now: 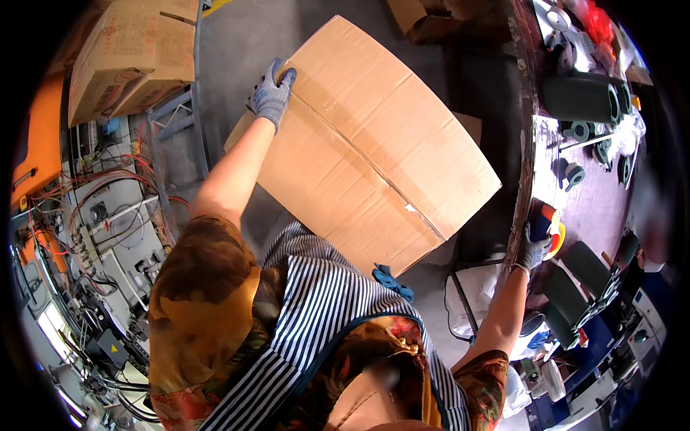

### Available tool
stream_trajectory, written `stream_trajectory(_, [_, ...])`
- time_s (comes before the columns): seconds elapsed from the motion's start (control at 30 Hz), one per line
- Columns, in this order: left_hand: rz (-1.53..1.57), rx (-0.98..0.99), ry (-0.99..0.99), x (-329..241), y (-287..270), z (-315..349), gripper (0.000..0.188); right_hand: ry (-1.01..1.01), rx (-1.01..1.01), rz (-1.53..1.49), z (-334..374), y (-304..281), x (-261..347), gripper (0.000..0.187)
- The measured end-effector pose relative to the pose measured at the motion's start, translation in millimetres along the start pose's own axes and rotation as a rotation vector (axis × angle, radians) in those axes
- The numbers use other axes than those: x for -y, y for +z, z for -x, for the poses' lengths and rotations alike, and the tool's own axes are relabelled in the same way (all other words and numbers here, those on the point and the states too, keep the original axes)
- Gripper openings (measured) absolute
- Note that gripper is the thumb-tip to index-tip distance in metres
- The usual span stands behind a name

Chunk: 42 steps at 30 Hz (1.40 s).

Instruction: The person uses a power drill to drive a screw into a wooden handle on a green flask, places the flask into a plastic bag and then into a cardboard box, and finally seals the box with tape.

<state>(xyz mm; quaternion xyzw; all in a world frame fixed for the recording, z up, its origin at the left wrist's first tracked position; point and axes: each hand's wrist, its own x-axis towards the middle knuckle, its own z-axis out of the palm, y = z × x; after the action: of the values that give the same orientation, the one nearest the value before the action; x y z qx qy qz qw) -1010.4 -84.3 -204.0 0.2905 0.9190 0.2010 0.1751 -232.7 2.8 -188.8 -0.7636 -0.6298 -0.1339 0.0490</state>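
The left arm stretches up and forward, its gloved left hand (272, 95) lying flat with fingers spread and bent over an edge. The right arm reaches out sideways, the gloved right hand (534, 249) curled shut.

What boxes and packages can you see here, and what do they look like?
Big cardboard box: in the middle, flat plain brown top with a taped seam, gloved left hand resting on its far corner.
Printed cardboard boxes: upper left, brown with dark printing, stacked on a metal frame.
Tape dispenser: at the table edge on the right, orange, yellow and blue, under the gloved right hand.
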Motion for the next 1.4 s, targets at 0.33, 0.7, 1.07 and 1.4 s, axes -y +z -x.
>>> stream_trajectory(0.33, [-0.061, -0.039, 0.200, 17, 5, -10, 0.058, 0.398, 0.464, 0.057, -52, 2, -31, 0.098])
stream_trajectory(0.7, [-0.136, -0.133, 0.288, 22, 10, -12, 0.056, -0.266, 1.366, -1.088, 72, -219, 354, 0.068])
stream_trajectory(1.07, [0.298, -0.181, 0.558, -26, -49, 25, 0.046, -0.401, 1.514, -1.069, 76, -181, 419, 0.065])
stream_trajectory(1.4, [1.078, 0.935, -0.333, -39, -32, 98, 0.016, -0.547, 1.427, -0.960, 69, -199, 441, 0.067])
